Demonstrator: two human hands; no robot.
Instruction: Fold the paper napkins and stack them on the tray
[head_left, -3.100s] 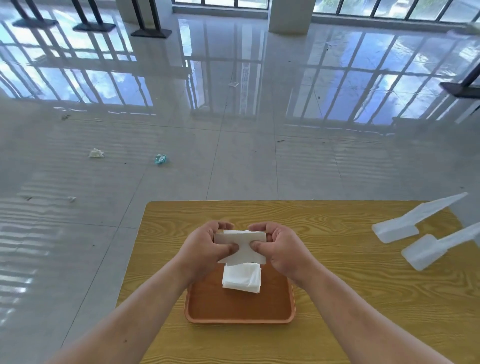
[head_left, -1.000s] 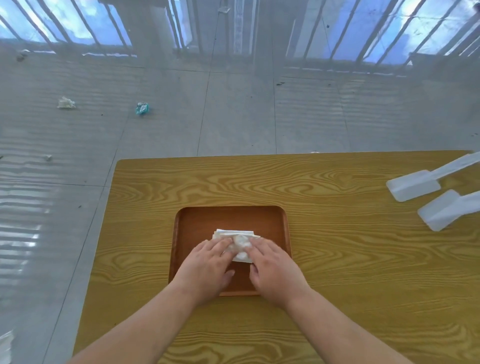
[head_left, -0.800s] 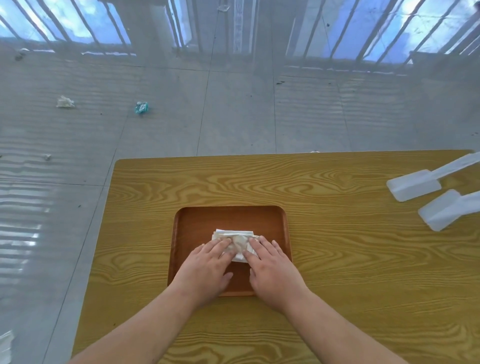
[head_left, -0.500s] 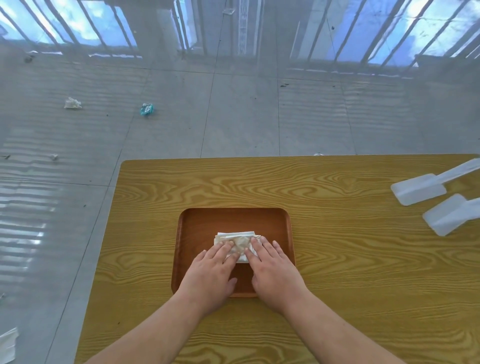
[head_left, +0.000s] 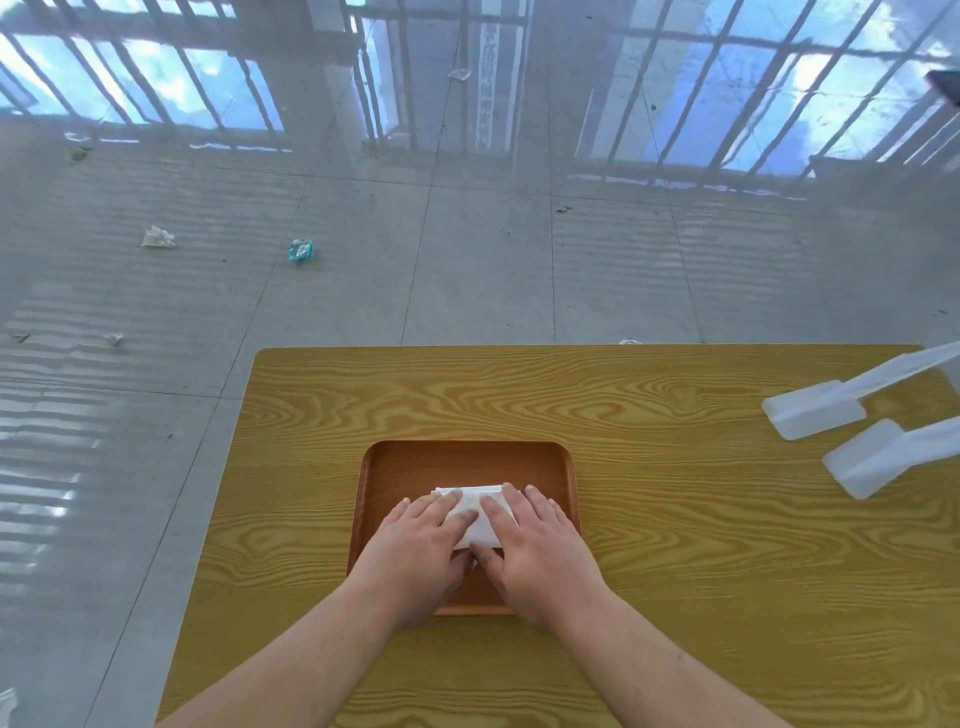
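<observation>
A brown square tray (head_left: 462, 462) lies on the wooden table (head_left: 675, 545). A small stack of folded white napkins (head_left: 475, 512) rests in the tray's middle. My left hand (head_left: 415, 551) lies flat on the stack's left part, fingers spread. My right hand (head_left: 535, 551) lies flat on its right part, fingers spread. Both palms press down on the napkins and cover much of the stack; only its far edge and a strip between the hands show.
Two white plastic scoop-like pieces (head_left: 815, 415) (head_left: 867, 462) lie at the table's right edge. The table's left edge drops to a glossy tiled floor (head_left: 467, 270) with scraps of litter (head_left: 156, 238) (head_left: 301, 251).
About three seconds ago both hands held a napkin up above the tray; now it lies on the stack with both hands flat on it. The last second shows little movement.
</observation>
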